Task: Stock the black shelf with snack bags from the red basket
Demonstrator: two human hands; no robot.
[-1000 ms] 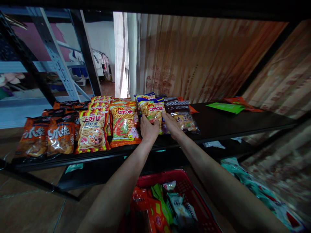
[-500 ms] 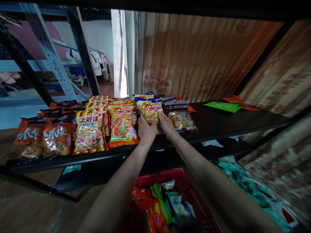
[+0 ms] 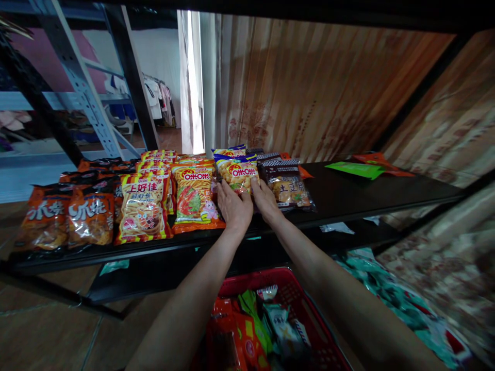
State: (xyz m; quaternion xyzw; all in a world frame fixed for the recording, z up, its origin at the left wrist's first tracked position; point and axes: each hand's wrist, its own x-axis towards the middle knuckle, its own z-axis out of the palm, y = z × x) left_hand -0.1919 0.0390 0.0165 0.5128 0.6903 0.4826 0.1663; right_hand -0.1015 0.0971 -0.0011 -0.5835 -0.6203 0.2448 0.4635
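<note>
A blue-topped yellow snack bag [image 3: 236,172] stands on the black shelf between my hands, its lower part hidden behind them. My left hand [image 3: 234,206] is pressed along its left side, thumb across the lower front. On the right edge, my right hand [image 3: 264,200] grips it with the thumb in front and the fingers partly hidden. Close by my left hand stands an orange snack bag [image 3: 194,193] with a shrimp picture. A brown potato-chip bag [image 3: 288,185] leans just right of my right hand. Another blue-topped bag shows behind the held one.
Further left are a red-and-yellow bag of shrimp crackers [image 3: 142,208] and dark orange bags [image 3: 91,214], in rows. Green [image 3: 356,170] and orange packets lie flat at the shelf's right. A red basket [image 3: 284,275] with several packaged snacks is below. A curtain [image 3: 320,93] hangs behind the shelf.
The fingers of my left hand have moved up and lie flatter along the bag's left side. The bag and my right hand have hardly moved.
</note>
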